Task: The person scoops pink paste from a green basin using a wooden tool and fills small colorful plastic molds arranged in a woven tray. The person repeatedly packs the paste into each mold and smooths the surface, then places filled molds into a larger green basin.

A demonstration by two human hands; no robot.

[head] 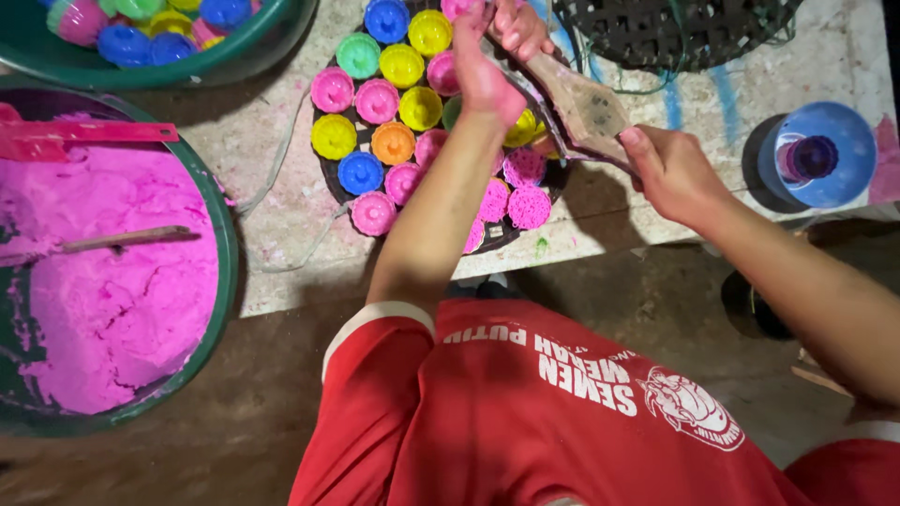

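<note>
Left hand [487, 70] is closed around a small pink mould [461, 9] held over the far edge of the round dark tray [330, 178]; right hand [670, 169] grips a worn wooden paddle [586, 108] angled toward it. On the tray: many coloured moulds inverted, several bare pink cakes [525, 192] at the near edge. Pink paste [103, 281] fills much of the green basin [225, 253], left; spare moulds wait in a second green bowl [253, 52], far left corner.

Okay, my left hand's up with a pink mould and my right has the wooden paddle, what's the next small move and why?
Probably bring the wooden paddle in the right hand up to the pink mould that the left hand holds over the round tray. The paddle's blade already points toward that hand, and the tray shows pink cakes already out of their moulds.
</note>
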